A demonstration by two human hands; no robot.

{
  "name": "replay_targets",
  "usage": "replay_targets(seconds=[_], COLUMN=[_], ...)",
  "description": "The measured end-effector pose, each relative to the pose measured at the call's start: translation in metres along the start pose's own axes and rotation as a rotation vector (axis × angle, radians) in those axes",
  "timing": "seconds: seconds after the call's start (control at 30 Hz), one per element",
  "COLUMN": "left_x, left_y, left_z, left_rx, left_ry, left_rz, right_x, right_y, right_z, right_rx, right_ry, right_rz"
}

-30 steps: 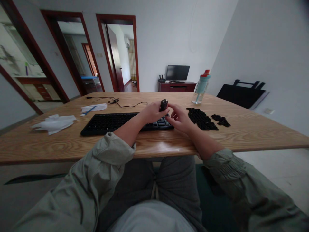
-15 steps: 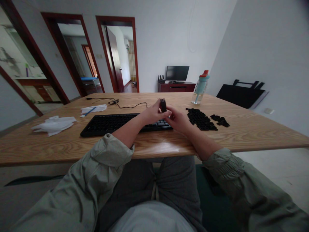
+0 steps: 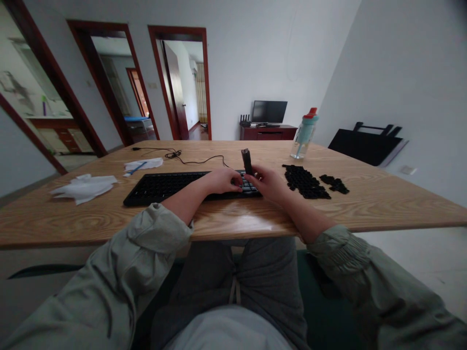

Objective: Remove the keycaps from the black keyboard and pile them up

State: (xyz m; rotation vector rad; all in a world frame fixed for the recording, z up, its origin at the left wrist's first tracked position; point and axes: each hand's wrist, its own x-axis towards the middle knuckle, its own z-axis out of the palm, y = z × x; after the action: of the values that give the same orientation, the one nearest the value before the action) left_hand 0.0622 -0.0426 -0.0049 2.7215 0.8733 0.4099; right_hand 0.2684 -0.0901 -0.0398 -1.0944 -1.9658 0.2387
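A black keyboard point(image 3: 171, 186) lies on the wooden table point(image 3: 233, 216) in front of me. My right hand point(image 3: 268, 183) is closed round a small dark tool point(image 3: 247, 161) that stands upright above the keyboard's right end. My left hand point(image 3: 221, 180) rests on the keys at the right part of the keyboard, fingers curled down onto them; what they grip, if anything, is hidden. Several loose black keycaps point(image 3: 305, 180) lie in a patch to the right, with a smaller heap point(image 3: 334, 183) beyond it.
A teal bottle with a red cap point(image 3: 304, 133) stands at the back right. White tissues point(image 3: 84, 187) and a paper with a blue pen point(image 3: 141, 165) lie at the left. The keyboard's cable point(image 3: 186, 158) runs across the back. A folded black table point(image 3: 367, 144) leans on the right wall.
The dark tool passed from my left hand to my right. My left hand dropped down onto the keyboard's right keys. Both hands came lower.
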Motion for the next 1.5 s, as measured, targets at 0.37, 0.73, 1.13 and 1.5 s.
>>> replay_targets(seconds=[0.37, 0.73, 1.13, 1.5], left_x=[-0.003, -0.004, -0.005, -0.005], left_y=[-0.001, -0.006, -0.013, -0.015], left_z=[0.005, 0.007, 0.007, 0.008], left_rx=[0.090, 0.006, -0.025, -0.113], left_ry=[-0.006, -0.021, -0.024, -0.024], left_rz=[0.072, 0.136, 0.108, 0.070], right_x=[-0.001, -0.002, 0.015, 0.036], right_y=[-0.005, -0.003, -0.001, -0.007], right_z=[0.002, 0.004, 0.000, -0.004], right_rx=[0.089, -0.145, -0.252, -0.279], right_ry=[0.016, -0.061, -0.244, -0.359], right_rz=[0.057, 0.082, 0.025, 0.076])
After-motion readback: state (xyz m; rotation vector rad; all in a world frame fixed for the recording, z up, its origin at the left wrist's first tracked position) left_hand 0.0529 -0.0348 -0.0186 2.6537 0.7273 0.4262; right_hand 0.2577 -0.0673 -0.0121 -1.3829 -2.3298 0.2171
